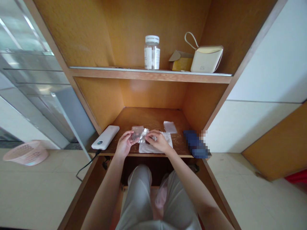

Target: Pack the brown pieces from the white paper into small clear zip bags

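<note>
My left hand [125, 142] is closed on the left edge of a small clear plastic bag [137, 131], held just above the wooden shelf. My right hand [157, 139] pinches a shiny silver foil strip [143, 135], which overlaps the bag's right side. Whether the foil sits inside the bag or in front of it, I cannot tell. Beneath my right hand lies a white crinkled sheet [148, 148] with small pieces on it, partly hidden by the hand. A second clear bag [170, 127] rests flat behind it, to the right.
A white power bank [106, 137] with a black cable lies at the left edge. On the right is a dark blue, partly blurred item [195, 143]. The upper shelf bears a clear bottle [152, 52], a yellow box [181, 60] and a cream case [207, 59]. An open drawer surrounds my legs.
</note>
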`<move>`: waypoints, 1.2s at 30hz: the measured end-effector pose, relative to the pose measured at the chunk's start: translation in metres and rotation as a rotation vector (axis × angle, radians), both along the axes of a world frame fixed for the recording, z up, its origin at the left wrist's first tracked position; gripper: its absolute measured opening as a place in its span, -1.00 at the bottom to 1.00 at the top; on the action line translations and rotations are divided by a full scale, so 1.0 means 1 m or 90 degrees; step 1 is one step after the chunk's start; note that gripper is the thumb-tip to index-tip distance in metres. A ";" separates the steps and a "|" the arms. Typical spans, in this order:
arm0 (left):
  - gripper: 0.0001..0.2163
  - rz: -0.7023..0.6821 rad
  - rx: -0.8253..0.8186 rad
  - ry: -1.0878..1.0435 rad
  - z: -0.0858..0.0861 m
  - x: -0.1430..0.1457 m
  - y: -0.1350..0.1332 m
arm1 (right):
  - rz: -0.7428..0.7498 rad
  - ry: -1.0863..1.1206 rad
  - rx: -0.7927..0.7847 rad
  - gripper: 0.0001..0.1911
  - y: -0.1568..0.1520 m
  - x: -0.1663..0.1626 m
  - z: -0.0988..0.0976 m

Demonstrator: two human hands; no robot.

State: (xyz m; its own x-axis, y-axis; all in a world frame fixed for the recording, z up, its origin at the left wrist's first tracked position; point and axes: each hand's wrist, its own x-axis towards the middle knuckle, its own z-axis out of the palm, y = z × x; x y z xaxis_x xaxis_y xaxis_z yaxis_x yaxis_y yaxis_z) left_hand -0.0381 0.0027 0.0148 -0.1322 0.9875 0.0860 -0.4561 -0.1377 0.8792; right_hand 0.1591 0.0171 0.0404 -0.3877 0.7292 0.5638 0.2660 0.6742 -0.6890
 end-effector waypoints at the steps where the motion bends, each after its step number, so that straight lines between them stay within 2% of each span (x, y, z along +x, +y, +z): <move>1: -0.86 -0.001 -0.001 -0.004 0.001 0.000 0.000 | -0.016 0.027 -0.024 -0.87 0.000 -0.004 -0.003; 6: -0.84 -0.019 0.006 -0.019 0.006 0.002 -0.004 | -0.046 0.184 -0.219 -0.82 0.009 -0.023 -0.023; 9: -0.79 -0.046 0.002 0.005 0.008 0.004 -0.007 | -0.051 0.230 -0.266 -0.81 0.014 -0.027 -0.027; 14: -0.74 -0.067 -0.011 0.121 0.005 0.009 -0.008 | -0.132 0.128 -0.162 -0.85 0.011 -0.026 -0.014; 17: -0.71 -0.070 -0.021 0.176 0.003 0.011 -0.006 | -0.142 0.032 -0.106 -0.85 0.004 -0.027 -0.005; 22: -0.72 -0.045 -0.012 0.193 0.000 0.010 -0.004 | -0.146 -0.117 0.021 -0.84 -0.008 -0.032 0.004; 26: -0.77 -0.070 0.009 0.185 0.000 0.009 -0.005 | -0.137 -0.223 0.064 -0.83 -0.015 -0.034 0.009; 29: -0.78 -0.078 0.008 0.191 0.001 0.009 -0.007 | -0.130 -0.252 0.075 -0.81 -0.018 -0.034 0.013; 36: -0.72 -0.060 -0.002 0.185 -0.002 0.008 -0.006 | -0.088 -0.221 0.085 -0.68 -0.018 -0.030 0.014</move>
State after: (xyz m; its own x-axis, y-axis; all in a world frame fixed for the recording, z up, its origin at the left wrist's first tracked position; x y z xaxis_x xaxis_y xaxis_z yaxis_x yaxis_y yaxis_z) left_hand -0.0301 -0.0030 0.0129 -0.0098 0.9946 0.1034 -0.1966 -0.1033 0.9750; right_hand 0.1287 -0.0010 0.0541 -0.4750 0.7174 0.5096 0.5626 0.6929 -0.4511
